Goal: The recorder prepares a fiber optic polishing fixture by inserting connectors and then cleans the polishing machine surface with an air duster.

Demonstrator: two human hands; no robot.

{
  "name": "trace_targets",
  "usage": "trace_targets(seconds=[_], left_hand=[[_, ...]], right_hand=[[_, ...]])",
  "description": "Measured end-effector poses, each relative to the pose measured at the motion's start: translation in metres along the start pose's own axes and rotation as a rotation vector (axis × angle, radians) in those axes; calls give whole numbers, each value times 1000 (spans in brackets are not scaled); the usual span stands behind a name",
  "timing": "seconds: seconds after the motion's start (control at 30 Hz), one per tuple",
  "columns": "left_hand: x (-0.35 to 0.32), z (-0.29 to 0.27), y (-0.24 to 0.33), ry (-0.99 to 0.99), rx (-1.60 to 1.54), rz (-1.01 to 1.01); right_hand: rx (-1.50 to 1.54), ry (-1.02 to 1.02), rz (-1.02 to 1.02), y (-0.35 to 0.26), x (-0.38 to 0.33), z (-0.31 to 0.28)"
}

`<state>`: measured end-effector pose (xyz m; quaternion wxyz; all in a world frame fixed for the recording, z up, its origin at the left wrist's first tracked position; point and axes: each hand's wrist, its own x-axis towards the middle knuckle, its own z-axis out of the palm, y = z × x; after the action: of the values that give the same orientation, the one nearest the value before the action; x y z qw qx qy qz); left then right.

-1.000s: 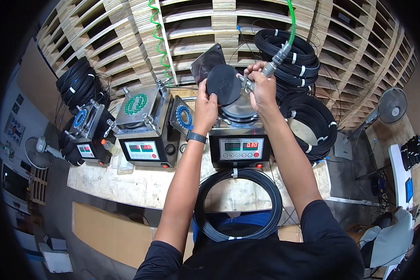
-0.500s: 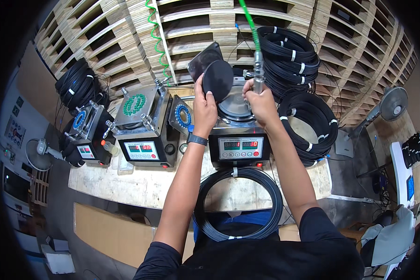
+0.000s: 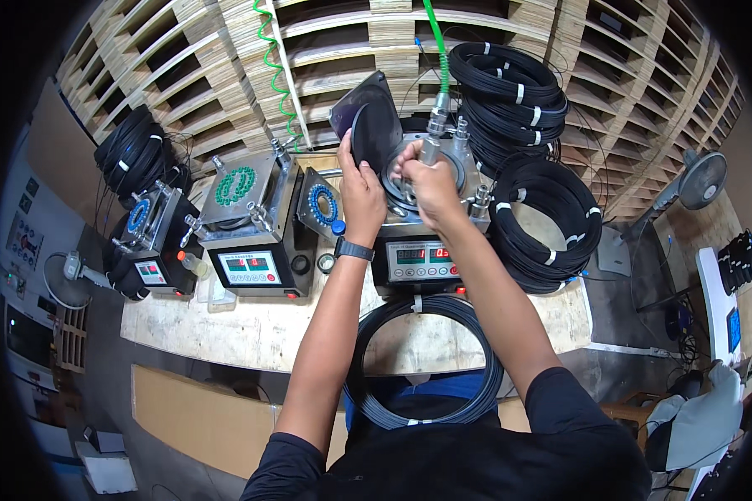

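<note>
My left hand (image 3: 363,197) grips a dark round disc (image 3: 374,138) by its lower edge and holds it tilted, nearly on edge. Gripped in my right hand (image 3: 432,185) is a metal air blow gun (image 3: 430,151) on a green hose (image 3: 435,58). Both hands are over the polishing machine (image 3: 401,265) with a red digit display. The gun points down toward the machine's round platen (image 3: 457,171), which my right hand partly covers. A square metal plate (image 3: 342,110) stands tilted behind the disc.
To the left are a polishing machine with green-ringed fixture (image 3: 235,187), a smaller machine (image 3: 140,215) and a blue-ringed plate (image 3: 323,204). Black cable coils (image 3: 518,92) stack at the right; another coil (image 3: 359,359) hangs over the table's front edge. A bottle (image 3: 194,264) stands left.
The disc has turned more edge-on and moved slightly left. My right hand has brought the blow gun left and lower, over the platen, and the gun's angle has changed.
</note>
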<state>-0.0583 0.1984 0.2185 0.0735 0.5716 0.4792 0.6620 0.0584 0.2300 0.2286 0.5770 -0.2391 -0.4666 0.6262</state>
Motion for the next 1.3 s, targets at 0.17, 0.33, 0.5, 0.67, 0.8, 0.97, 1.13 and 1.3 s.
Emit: trace_targets(seconds=[0.17, 0.33, 0.5, 0.67, 0.8, 0.97, 1.13, 1.3], left_hand=[[2, 1, -3, 22, 110, 74], [1, 9, 5, -9, 100, 69], [-1, 2, 2, 12, 107, 59], [2, 0, -2, 42, 131, 64], [0, 2, 4, 21, 86, 37], [-1, 1, 5, 38, 103, 61], [-1, 0, 4, 46, 100, 57], [-1, 1, 4, 44, 90, 46]], right_hand=[[-76, 208, -119, 26, 23, 24], [-279, 385, -263, 17, 43, 3], [-290, 386, -120, -11, 16, -8], [-160, 464, -160, -26, -13, -14], [-91, 511, -251, -23, -13, -18], [-131, 580, -298, -21, -3, -13], [-54, 527, -220, -23, -6, -13], [126, 443, -130, -17, 6, -23]])
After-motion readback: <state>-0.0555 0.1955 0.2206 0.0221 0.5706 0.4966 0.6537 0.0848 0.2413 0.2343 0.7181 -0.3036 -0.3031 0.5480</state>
